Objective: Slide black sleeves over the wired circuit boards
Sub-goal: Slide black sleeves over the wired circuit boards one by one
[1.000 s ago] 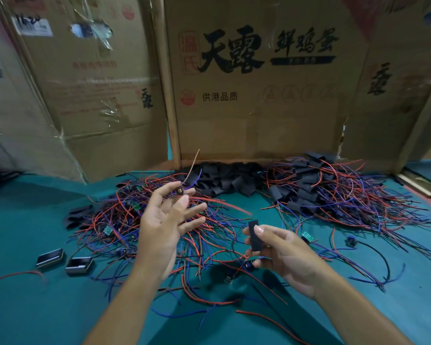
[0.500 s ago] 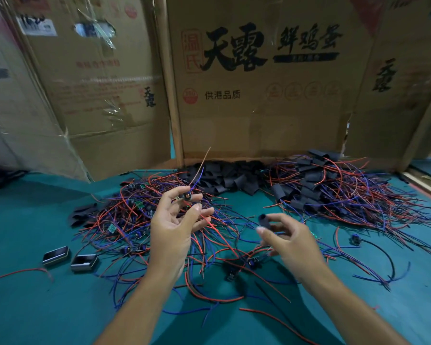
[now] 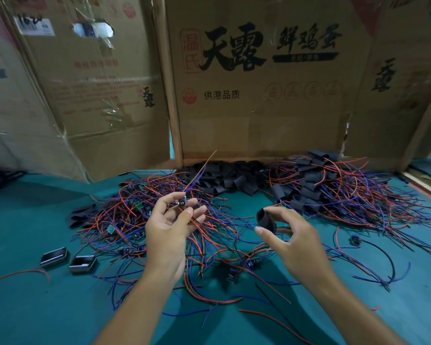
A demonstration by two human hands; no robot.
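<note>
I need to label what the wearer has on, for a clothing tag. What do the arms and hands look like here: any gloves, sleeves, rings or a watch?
Both arms are bare as far up as the frame shows, with no sleeve edge in view. The left hand and right hand wear no gloves. No ring, watch, bracelet or tape shows on either hand or wrist. The fingernails look short and unpainted.

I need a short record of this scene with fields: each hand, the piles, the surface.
left hand: pinches a small wired board, wires pointing up
right hand: holds an open black sleeve
gap: sleeve and board apart
sleeve pile: at the back, by the cardboard
wire piles: left, right
surface: teal table
</note>
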